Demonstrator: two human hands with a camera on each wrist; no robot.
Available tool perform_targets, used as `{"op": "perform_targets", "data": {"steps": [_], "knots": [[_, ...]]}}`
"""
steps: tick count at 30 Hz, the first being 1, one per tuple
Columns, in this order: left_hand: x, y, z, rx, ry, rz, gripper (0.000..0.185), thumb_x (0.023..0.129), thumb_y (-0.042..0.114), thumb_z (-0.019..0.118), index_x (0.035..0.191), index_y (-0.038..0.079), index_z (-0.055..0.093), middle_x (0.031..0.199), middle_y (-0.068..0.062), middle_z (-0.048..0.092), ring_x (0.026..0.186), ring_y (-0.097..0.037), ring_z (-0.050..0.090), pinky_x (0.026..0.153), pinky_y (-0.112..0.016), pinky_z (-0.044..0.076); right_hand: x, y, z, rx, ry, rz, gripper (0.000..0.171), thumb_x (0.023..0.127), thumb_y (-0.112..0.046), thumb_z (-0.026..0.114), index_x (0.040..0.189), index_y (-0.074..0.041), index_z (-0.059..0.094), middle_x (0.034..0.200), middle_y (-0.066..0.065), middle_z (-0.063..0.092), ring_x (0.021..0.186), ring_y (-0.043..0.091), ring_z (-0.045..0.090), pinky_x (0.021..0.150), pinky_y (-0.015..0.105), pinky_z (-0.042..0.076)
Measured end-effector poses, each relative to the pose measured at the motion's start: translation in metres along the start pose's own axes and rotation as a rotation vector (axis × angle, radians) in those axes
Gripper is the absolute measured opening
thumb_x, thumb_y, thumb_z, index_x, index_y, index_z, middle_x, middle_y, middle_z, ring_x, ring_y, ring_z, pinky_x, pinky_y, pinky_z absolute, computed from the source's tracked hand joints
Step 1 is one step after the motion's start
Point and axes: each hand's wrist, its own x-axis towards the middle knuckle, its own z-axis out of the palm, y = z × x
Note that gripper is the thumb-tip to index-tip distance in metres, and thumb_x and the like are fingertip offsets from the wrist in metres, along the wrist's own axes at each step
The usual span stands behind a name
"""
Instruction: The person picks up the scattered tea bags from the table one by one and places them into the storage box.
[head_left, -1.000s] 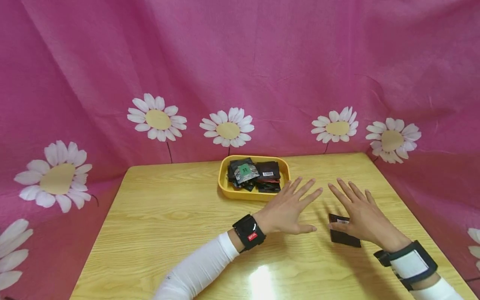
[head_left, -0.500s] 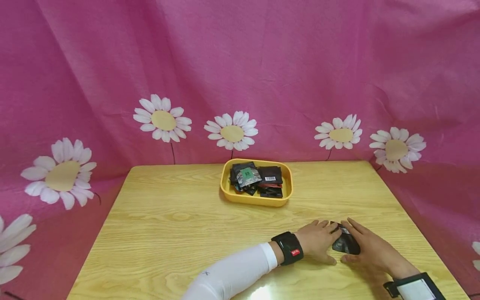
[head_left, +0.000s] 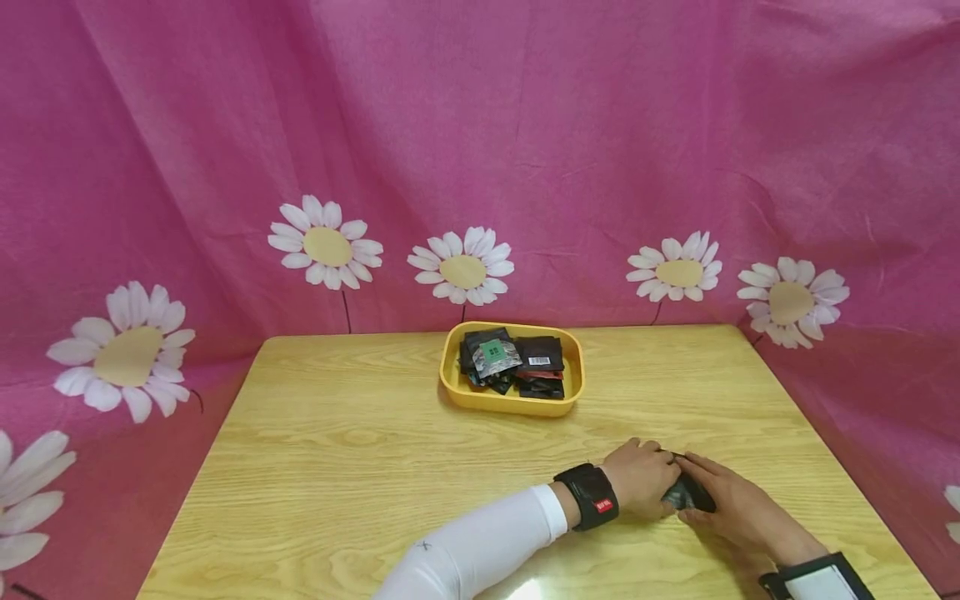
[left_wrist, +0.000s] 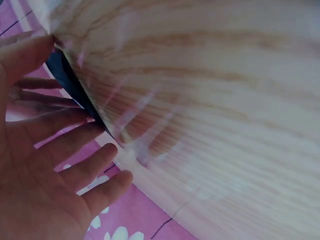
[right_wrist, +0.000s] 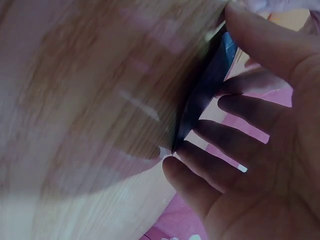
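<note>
A small black flat sachet (head_left: 692,493) lies at the right of the wooden table, between both hands. My left hand (head_left: 641,481) holds its left side, with fingers bent over the edge. On the opposite side, my right hand (head_left: 741,507) grips the sachet between thumb and fingers. The left wrist view shows the sachet (left_wrist: 72,80) edge-on, low against the tabletop, with the left fingertips along it. From the right wrist, the sachet (right_wrist: 202,95) looks slightly bulged, and the right fingertips touch its rim. The hands cover much of its top.
A yellow tray (head_left: 510,403) stands towards the back of the table (head_left: 360,433). It holds several black sachets (head_left: 540,354), one with a green label (head_left: 493,350). A pink curtain (head_left: 562,150) with daisies hangs behind and at the sides.
Both hands have come down from above the table onto the sachet, the left moving right and nearer. Their spread fingers have closed in on its sides. The tray has stayed put.
</note>
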Motion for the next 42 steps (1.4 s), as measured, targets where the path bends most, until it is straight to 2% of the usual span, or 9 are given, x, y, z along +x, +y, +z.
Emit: {"op": "perform_targets", "data": {"steps": [5, 10, 15, 22, 26, 31, 34, 38, 42], "knots": [[0.001, 0.005, -0.002, -0.002, 0.025, -0.01, 0.042, 0.089, 0.061, 0.059, 0.125, 0.039, 0.06, 0.124, 0.022, 0.059, 0.113, -0.001, 0.054, 0.093, -0.022, 0.044, -0.001, -0.002, 0.001, -0.013, -0.006, 0.02, 0.068, 0.079, -0.03, 0.08, 0.132, 0.006, 0.057, 0.133, 0.027, 0.058, 0.114, 0.043, 0.062, 0.09, 0.054, 0.051], [0.004, 0.004, -0.001, 0.024, 0.088, 0.016, 0.015, 0.095, 0.042, 0.061, 0.108, 0.039, 0.068, 0.107, 0.021, 0.069, 0.098, -0.001, 0.063, 0.081, -0.02, 0.05, 0.0, -0.006, 0.003, -0.044, 0.07, 0.027, 0.056, 0.079, -0.022, 0.08, 0.126, 0.005, 0.063, 0.126, 0.025, 0.064, 0.11, 0.04, 0.065, 0.09, 0.054, 0.051], [0.008, 0.001, 0.003, 0.103, 0.151, 0.035, 0.015, 0.099, 0.033, 0.057, 0.101, 0.039, 0.07, 0.099, 0.02, 0.07, 0.087, 0.0, 0.065, 0.073, -0.018, 0.051, 0.002, -0.01, 0.003, -0.074, 0.141, 0.016, 0.048, 0.08, -0.015, 0.078, 0.121, 0.004, 0.065, 0.119, 0.023, 0.068, 0.105, 0.038, 0.068, 0.089, 0.053, 0.052], [0.006, -0.011, 0.004, 0.133, 0.216, 0.049, 0.018, 0.1, 0.028, 0.055, 0.088, 0.035, 0.066, 0.083, 0.02, 0.068, 0.064, 0.002, 0.055, 0.055, -0.02, 0.045, 0.008, -0.016, 0.001, -0.074, 0.206, -0.003, 0.019, 0.082, -0.012, 0.076, 0.1, -0.009, 0.071, 0.094, 0.001, 0.074, 0.083, 0.015, 0.069, 0.07, 0.038, 0.055], [-0.006, -0.026, -0.004, 0.128, 0.289, 0.055, 0.02, 0.1, 0.027, 0.053, 0.086, 0.033, 0.066, 0.079, 0.02, 0.066, 0.061, 0.001, 0.054, 0.052, -0.021, 0.043, 0.013, -0.027, -0.004, -0.084, 0.273, -0.011, 0.022, 0.085, -0.013, 0.074, 0.105, -0.007, 0.071, 0.098, 0.006, 0.074, 0.087, 0.021, 0.07, 0.072, 0.042, 0.056], [-0.034, -0.058, -0.032, 0.113, 0.368, 0.018, 0.019, 0.1, 0.029, 0.052, 0.088, 0.031, 0.066, 0.072, 0.02, 0.059, 0.058, 0.002, 0.051, 0.05, -0.021, 0.041, 0.035, -0.049, -0.021, -0.114, 0.414, -0.098, 0.033, 0.087, -0.015, 0.072, 0.117, -0.002, 0.067, 0.11, 0.016, 0.071, 0.097, 0.032, 0.07, 0.076, 0.049, 0.057], [-0.051, -0.075, -0.048, 0.093, 0.406, -0.014, 0.018, 0.1, 0.024, 0.054, 0.098, 0.032, 0.069, 0.072, 0.019, 0.061, 0.058, 0.001, 0.051, 0.048, -0.02, 0.04, 0.05, -0.06, -0.033, -0.122, 0.466, -0.151, 0.039, 0.086, -0.017, 0.073, 0.12, 0.001, 0.066, 0.115, 0.019, 0.07, 0.1, 0.035, 0.07, 0.078, 0.051, 0.057], [-0.067, -0.096, -0.058, 0.104, 0.476, -0.06, 0.02, 0.097, 0.019, 0.057, 0.105, 0.031, 0.071, 0.082, 0.018, 0.07, 0.063, 0.0, 0.06, 0.05, -0.021, 0.044, 0.072, -0.073, -0.044, -0.116, 0.481, -0.187, 0.042, 0.087, -0.02, 0.072, 0.123, 0.002, 0.065, 0.119, 0.021, 0.068, 0.104, 0.038, 0.068, 0.082, 0.053, 0.056], [-0.079, -0.118, -0.061, 0.131, 0.516, -0.106, 0.016, 0.096, 0.018, 0.059, 0.101, 0.028, 0.07, 0.086, 0.016, 0.072, 0.066, -0.004, 0.064, 0.052, -0.024, 0.047, 0.098, -0.085, -0.048, -0.112, 0.477, -0.212, 0.043, 0.09, -0.024, 0.07, 0.125, 0.001, 0.065, 0.123, 0.02, 0.066, 0.109, 0.038, 0.066, 0.086, 0.053, 0.054]]}}
